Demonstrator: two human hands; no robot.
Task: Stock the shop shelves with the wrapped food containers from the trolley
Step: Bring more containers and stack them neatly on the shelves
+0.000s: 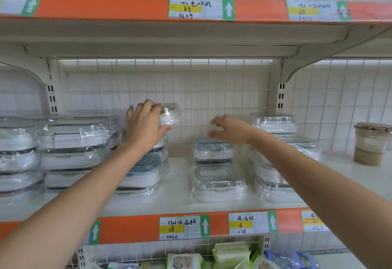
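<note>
White wire grid [212,90] closed the back of the shop shelf [178,192], which had an orange front strip with handwritten price labels [180,227]. On the shelf stood stacks of wrapped food containers: large ones at the far left [72,147], a stack behind the left forearm [144,173], a low stack of two in the middle [216,175], and a taller stack at the right [273,156]. Farther right, well apart from the stacks, stood a plastic cup with a brown drink [370,144]. Below the shelf some packets of wipes [231,254] were visible.

The left hand [146,126] held a small clear wrapped container [169,113] above the stack behind the forearm; its fingers were curled around the container's side. The right hand [230,129] hovered over the middle stack with its fingers spread loosely, holding nothing; it was blurred.
</note>
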